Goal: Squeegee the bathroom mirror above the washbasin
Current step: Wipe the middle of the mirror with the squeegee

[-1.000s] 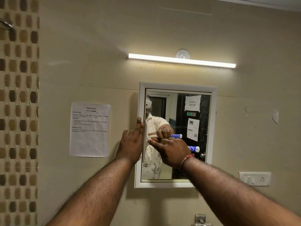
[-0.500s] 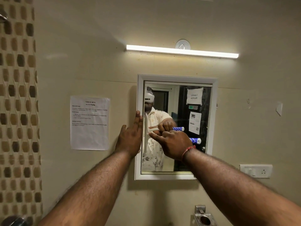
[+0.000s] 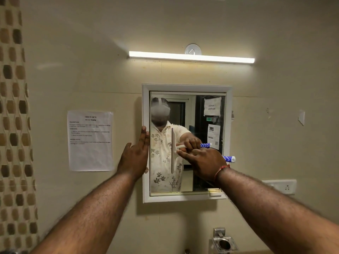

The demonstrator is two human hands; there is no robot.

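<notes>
Beige wall (image 3: 183,24), whole frame. White-framed mirror (image 3: 189,114), centre. Lit tube light (image 3: 191,57), above the mirror. Printed notice (image 3: 90,141), taped at centre left. Left hand (image 3: 134,158), flat with fingers straight, resting on the mirror's left frame edge. Right hand (image 3: 203,162), fingers curled round the handle of the squeegee (image 3: 228,159); the blue-and-white handle end sticks out right, and the blade stands upright against the glass, left of centre. Socket plate (image 3: 286,186), right edge. Metal holder (image 3: 224,243), bottom.

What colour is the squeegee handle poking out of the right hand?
The squeegee handle is blue with white chevrons and a white cap, clearest in head view.
</notes>
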